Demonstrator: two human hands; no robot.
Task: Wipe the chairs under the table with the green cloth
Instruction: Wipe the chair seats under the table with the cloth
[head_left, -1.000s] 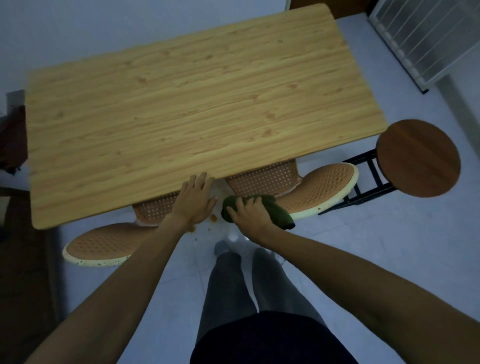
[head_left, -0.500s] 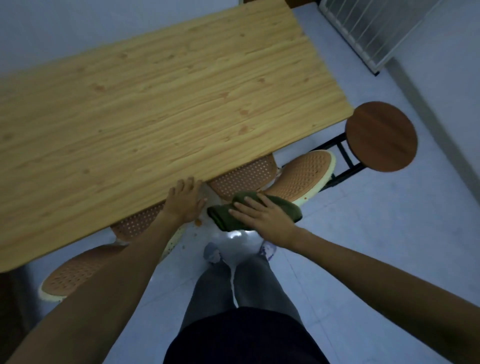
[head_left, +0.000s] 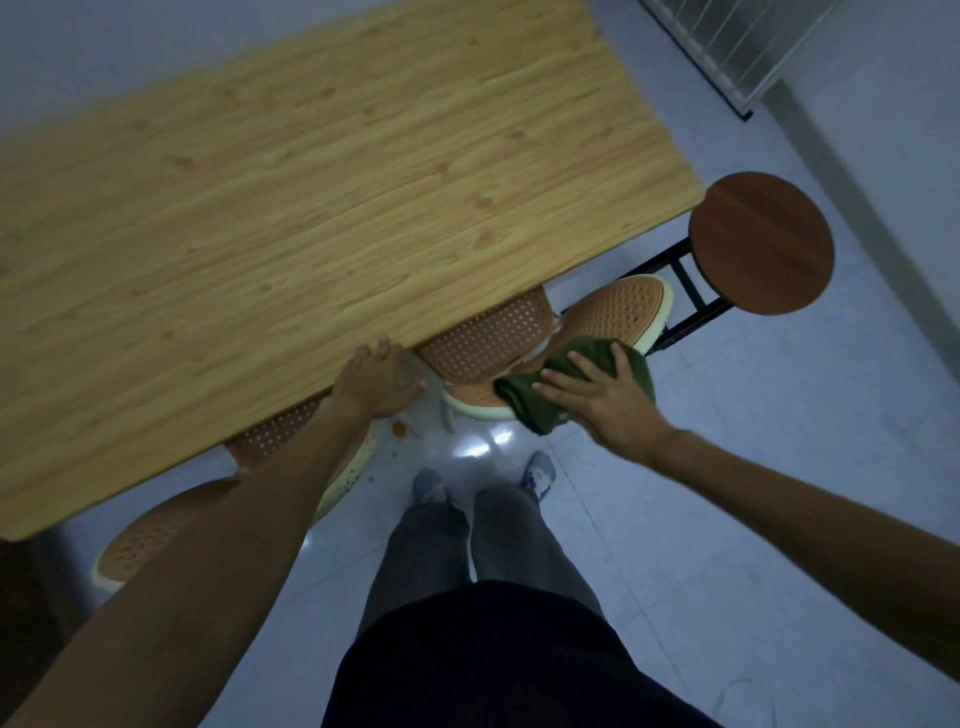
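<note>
One flat R hand (head_left: 605, 402) on rumpled green cloth (head_left: 582, 382), perforated chair (head_left: 524, 338).

the long light-wood table top (head_left: 322, 218) overhangs both perforated orange chairs with cream rims, covering the backrest side of the right one (head_left: 524, 343) and much of the left one (head_left: 171, 530), so reaching in means going under its near edge. the round dark-brown stool on a black frame (head_left: 761, 241) stands just beside the right chair's far end. the pale tiled floor (head_left: 753, 467) to the right lies open.
</note>
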